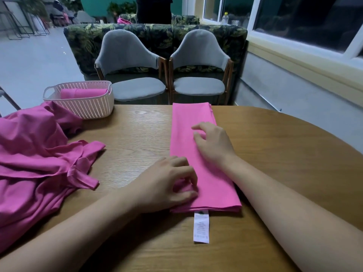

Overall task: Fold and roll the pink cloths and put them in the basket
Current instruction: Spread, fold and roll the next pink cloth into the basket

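Observation:
A pink cloth lies folded into a long narrow strip down the middle of the wooden table, with a white care label sticking out of its near end. My left hand rests on the strip's near left part, fingers curled and pinching a small pucker of the fabric. My right hand lies on the strip's middle with fingers loosely bent, pressing it down. A pale pink perforated basket stands at the table's far left with one rolled pink cloth inside.
A loose heap of unfolded pink cloths covers the table's left side, reaching the basket. Two grey chairs stand just beyond the far table edge, a leaf-patterned sofa behind them. A wall with a window runs along the right.

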The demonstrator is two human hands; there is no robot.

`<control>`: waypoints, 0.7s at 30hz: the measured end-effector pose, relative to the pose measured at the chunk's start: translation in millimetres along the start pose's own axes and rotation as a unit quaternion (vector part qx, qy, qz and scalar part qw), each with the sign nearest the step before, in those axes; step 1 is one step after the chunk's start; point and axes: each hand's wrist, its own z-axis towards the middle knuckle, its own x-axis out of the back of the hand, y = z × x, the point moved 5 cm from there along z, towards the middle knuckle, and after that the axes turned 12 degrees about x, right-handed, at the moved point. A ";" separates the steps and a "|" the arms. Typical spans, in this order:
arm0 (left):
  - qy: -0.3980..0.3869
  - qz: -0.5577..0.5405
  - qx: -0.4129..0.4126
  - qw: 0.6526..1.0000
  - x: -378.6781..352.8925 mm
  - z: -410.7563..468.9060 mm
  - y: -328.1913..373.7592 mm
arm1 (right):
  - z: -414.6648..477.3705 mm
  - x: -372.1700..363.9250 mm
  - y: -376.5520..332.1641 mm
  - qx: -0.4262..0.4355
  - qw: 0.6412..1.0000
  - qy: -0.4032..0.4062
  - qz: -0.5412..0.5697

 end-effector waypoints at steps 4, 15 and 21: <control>-0.024 -0.011 -0.021 0.999 -0.7 -7.3 9.1 | -48.7 14.8 -16.8 0.093 0.995 -0.031 0.016; -0.049 0.038 -0.046 0.997 2.0 -25.4 21.9 | -116.3 45.2 -50.5 0.204 0.971 -0.110 0.060; -0.027 0.027 -0.002 0.999 5.0 -23.1 11.2 | -133.2 48.5 -56.3 0.249 0.952 -0.175 0.014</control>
